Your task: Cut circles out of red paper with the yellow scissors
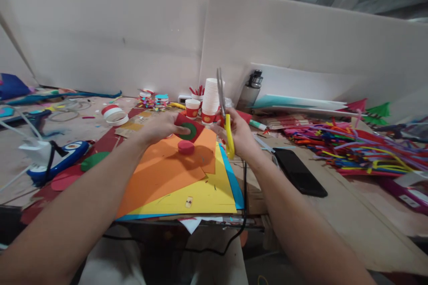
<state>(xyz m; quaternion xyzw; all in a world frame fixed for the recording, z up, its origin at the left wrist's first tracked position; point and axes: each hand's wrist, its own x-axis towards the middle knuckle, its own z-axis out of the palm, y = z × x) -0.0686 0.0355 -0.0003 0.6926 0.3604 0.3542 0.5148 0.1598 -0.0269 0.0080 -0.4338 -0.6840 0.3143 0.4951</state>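
My left hand (pixel 159 128) pinches a red paper piece (pixel 189 128) with a green ring drawn on it, held just above a stack of coloured paper sheets (pixel 174 178), orange on top, then yellow and blue. My right hand (pixel 238 133) grips yellow-handled scissors (pixel 224 113), blades pointing up and nearly together, beside the red piece. A small red round lid (pixel 186 147) lies on the orange sheet under my hands.
A stack of white paper cups (pixel 211 98) and a red cup (pixel 193 107) stand behind my hands. A black phone (pixel 299 171) lies to the right, a heap of pipe cleaners (pixel 361 149) beyond it. A blue glue gun (pixel 62 158) and tape rolls (pixel 115 115) sit on the left.
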